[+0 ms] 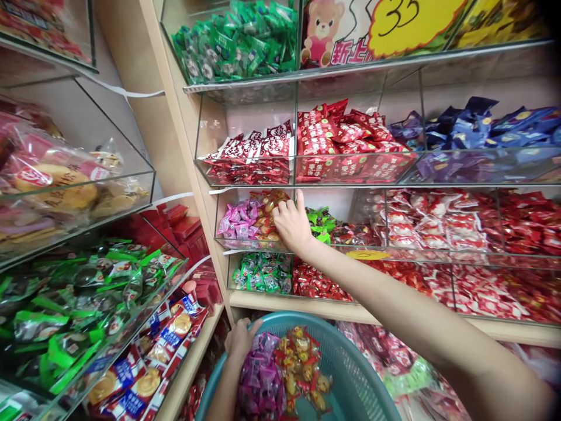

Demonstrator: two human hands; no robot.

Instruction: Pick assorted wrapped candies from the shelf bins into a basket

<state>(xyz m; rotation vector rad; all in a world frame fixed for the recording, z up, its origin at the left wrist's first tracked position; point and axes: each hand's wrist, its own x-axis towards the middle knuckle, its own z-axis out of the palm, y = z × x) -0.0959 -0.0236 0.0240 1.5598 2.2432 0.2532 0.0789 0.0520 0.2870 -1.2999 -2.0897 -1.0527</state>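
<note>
— Teal plastic: the basket sits low in the head view, and the left hand curls over its near rim, fingers clamped on the edge.

— And the right hand?

— It reaches over the clear front lip of a bin, fingers bent down into the gold-wrapped candies, thumb raised; whether it pinches one I cannot tell.

— Room around it?

— Tight: the shelf edge above lies close over the knuckles. Purple candies and gold ones already lie in the basket.
</note>
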